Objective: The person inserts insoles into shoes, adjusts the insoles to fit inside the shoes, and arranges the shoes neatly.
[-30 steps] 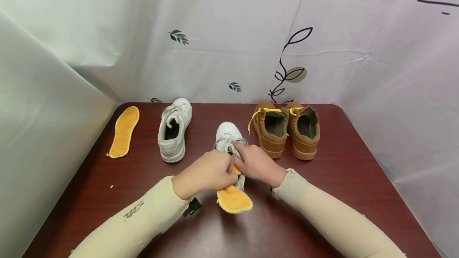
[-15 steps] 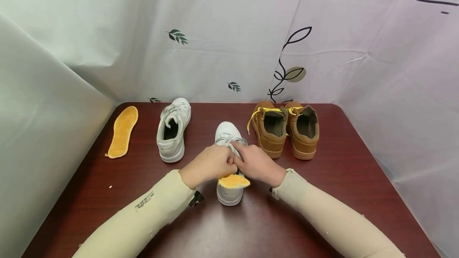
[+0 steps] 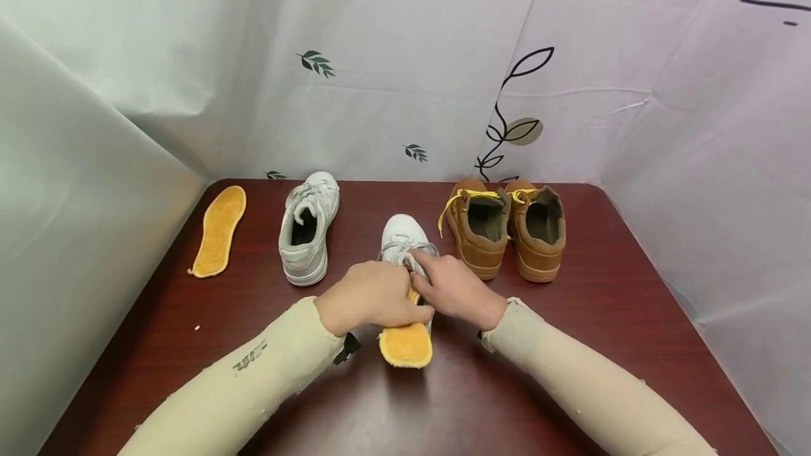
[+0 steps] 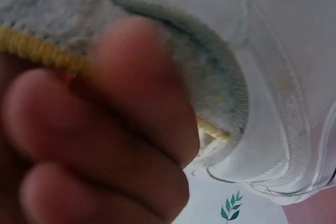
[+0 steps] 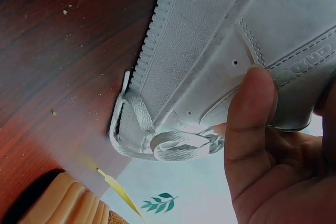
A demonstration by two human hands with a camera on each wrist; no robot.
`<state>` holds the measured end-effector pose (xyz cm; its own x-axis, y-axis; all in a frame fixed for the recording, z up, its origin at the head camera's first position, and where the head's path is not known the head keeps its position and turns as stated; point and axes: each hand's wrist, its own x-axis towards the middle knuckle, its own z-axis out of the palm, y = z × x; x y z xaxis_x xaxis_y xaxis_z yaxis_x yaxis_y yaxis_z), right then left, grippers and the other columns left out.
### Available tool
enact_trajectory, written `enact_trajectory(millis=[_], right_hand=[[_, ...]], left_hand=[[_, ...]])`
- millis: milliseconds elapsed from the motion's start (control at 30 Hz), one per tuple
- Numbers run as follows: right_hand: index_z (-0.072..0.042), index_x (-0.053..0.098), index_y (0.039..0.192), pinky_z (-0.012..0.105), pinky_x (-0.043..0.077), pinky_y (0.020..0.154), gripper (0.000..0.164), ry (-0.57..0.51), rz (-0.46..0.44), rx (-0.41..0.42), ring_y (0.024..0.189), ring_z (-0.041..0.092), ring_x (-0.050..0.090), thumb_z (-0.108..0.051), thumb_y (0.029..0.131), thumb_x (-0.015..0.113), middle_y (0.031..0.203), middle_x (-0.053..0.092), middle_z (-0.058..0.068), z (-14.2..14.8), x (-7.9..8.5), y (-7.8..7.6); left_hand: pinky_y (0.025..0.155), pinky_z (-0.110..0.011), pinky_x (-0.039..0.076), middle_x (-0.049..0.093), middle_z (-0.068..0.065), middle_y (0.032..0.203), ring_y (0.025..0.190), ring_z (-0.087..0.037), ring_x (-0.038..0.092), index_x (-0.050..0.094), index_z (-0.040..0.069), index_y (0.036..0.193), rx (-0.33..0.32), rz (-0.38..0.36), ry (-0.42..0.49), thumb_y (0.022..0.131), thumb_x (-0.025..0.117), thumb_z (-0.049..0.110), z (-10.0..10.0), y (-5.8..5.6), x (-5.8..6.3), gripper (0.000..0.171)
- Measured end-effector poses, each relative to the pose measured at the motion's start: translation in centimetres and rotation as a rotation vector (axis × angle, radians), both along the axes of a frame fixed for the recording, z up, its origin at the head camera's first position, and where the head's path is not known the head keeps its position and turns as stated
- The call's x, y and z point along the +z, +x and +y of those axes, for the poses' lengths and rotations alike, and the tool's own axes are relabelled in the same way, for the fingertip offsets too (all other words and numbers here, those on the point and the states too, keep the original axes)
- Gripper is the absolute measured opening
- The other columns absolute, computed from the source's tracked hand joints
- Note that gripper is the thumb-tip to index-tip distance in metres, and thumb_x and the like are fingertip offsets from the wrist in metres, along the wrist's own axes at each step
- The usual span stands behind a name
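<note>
A white sneaker (image 3: pixel 400 231) with grey laces stands mid-table, toe pointing away. My left hand (image 3: pixel 372 294) grips a fuzzy yellow insole (image 3: pixel 406 347) over the sneaker's opening. The front of the insole runs into the shoe, and its rounded rear end sticks out over the heel. In the left wrist view, curled fingers (image 4: pixel 131 77) hold the insole's ribbed yellow edge (image 4: pixel 44 51) beside the shoe's collar. My right hand (image 3: pixel 457 290) holds the upper at the tongue and laces. Its thumb (image 5: pixel 252 98) presses the outer side in the right wrist view.
Another white sneaker (image 3: pixel 307 259) stands to the left, and a second yellow insole (image 3: pixel 218 231) lies at the far left. Two brown shoes (image 3: pixel 479 253) with yellow laces stand side by side at the right. White patterned sheeting (image 3: pixel 380 90) encloses the dark red table (image 3: pixel 570 343).
The insole's rear end swung from front right to a curled position above the heel, and now hangs straight back over it. My left hand shifted slightly; the right hand stayed in place.
</note>
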<state>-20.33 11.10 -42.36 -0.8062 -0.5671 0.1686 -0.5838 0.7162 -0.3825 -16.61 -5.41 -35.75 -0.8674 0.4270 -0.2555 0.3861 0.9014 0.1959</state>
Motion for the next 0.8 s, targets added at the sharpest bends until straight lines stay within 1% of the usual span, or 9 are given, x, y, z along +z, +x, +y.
enact_trajectory(millis=[100, 200, 367, 433, 567, 667, 733, 800], right_hand=[[-0.013, 0.057, 0.134, 0.043, 0.062, 0.071, 0.037, 0.005, -0.01, -0.002, 0.072, 0.016, 0.066, -0.024, 0.1, 0.052, 0.083, 0.073, 0.007, 0.0, 0.0, 0.0], [-0.011, 0.055, 0.138, 0.044, 0.063, 0.073, 0.04, 0.01, -0.024, -0.002, 0.073, 0.017, 0.067, -0.024, 0.1, 0.051, 0.084, 0.075, 0.009, -0.1, 0.1, 0.1], [-0.01, 0.055, 0.14, 0.045, 0.063, 0.075, 0.042, 0.018, -0.018, -0.007, 0.075, 0.018, 0.068, -0.024, 0.101, 0.051, 0.087, 0.076, 0.012, -0.1, 0.1, 0.0], [-0.01, 0.054, 0.14, 0.045, 0.063, 0.076, 0.042, 0.021, -0.014, -0.008, 0.076, 0.019, 0.068, -0.025, 0.101, 0.05, 0.088, 0.076, 0.012, -0.1, 0.0, -0.1], [-0.01, 0.054, 0.141, 0.046, 0.063, 0.077, 0.042, 0.024, -0.01, -0.007, 0.076, 0.019, 0.069, -0.027, 0.102, 0.05, 0.087, 0.077, 0.012, -0.1, -0.1, -0.1], [-0.009, 0.054, 0.141, 0.046, 0.063, 0.076, 0.043, 0.027, -0.011, -0.007, 0.074, 0.019, 0.068, -0.028, 0.103, 0.05, 0.083, 0.076, 0.011, -0.1, -0.1, -0.1], [-0.008, 0.053, 0.142, 0.045, 0.063, 0.074, 0.044, 0.03, -0.016, -0.008, 0.072, 0.018, 0.066, -0.027, 0.102, 0.05, 0.079, 0.074, 0.01, 0.0, -0.1, 0.0], [-0.008, 0.053, 0.142, 0.045, 0.063, 0.073, 0.044, 0.029, -0.021, -0.009, 0.071, 0.018, 0.065, -0.026, 0.102, 0.05, 0.077, 0.072, 0.009, 0.0, -0.1, 0.0]], left_hand=[[0.053, -0.041, 0.051, 0.065, 0.004, 0.068, 0.065, -0.016, 0.061, 0.053, 0.024, 0.056, -0.021, -0.018, -0.022, 0.083, 0.06, 0.05, 0.1, 0.0, 0.3, 0.038], [0.056, -0.042, 0.052, 0.067, 0.003, 0.074, 0.066, -0.016, 0.061, 0.052, 0.025, 0.055, -0.054, -0.035, -0.019, 0.085, 0.058, 0.044, 0.1, -0.2, 0.3, 0.036], [0.062, -0.041, 0.053, 0.066, 0.001, 0.075, 0.066, -0.016, 0.059, 0.051, 0.024, 0.056, -0.109, -0.052, 0.018, 0.09, 0.056, 0.034, 0.0, -0.8, 0.0, 0.036], [0.062, -0.041, 0.053, 0.065, 0.0, 0.073, 0.065, -0.018, 0.058, 0.051, 0.022, 0.056, -0.104, -0.048, 0.05, 0.091, 0.056, 0.03, 0.0, -1.0, -0.2, 0.036], [0.057, -0.041, 0.051, 0.062, 0.0, 0.069, 0.061, -0.018, 0.056, 0.053, 0.021, 0.056, -0.074, -0.001, 0.09, 0.09, 0.056, 0.026, -0.1, -1.0, -0.9, 0.035], [0.053, -0.041, 0.051, 0.058, 0.003, 0.064, 0.059, -0.018, 0.056, 0.049, 0.023, 0.053, -0.055, 0.04, 0.082, 0.089, 0.056, 0.029, 0.0, -0.8, -1.2, 0.037], [0.053, -0.042, 0.051, 0.056, 0.004, 0.062, 0.059, -0.018, 0.056, 0.047, 0.024, 0.053, -0.045, 0.043, 0.072, 0.089, 0.056, 0.033, 0.0, -0.7, -1.3, 0.039], [0.055, -0.043, 0.053, 0.058, 0.004, 0.064, 0.063, -0.019, 0.059, 0.048, 0.024, 0.054, -0.036, 0.038, 0.053, 0.09, 0.056, 0.038, 0.1, -0.6, -1.2, 0.04]])
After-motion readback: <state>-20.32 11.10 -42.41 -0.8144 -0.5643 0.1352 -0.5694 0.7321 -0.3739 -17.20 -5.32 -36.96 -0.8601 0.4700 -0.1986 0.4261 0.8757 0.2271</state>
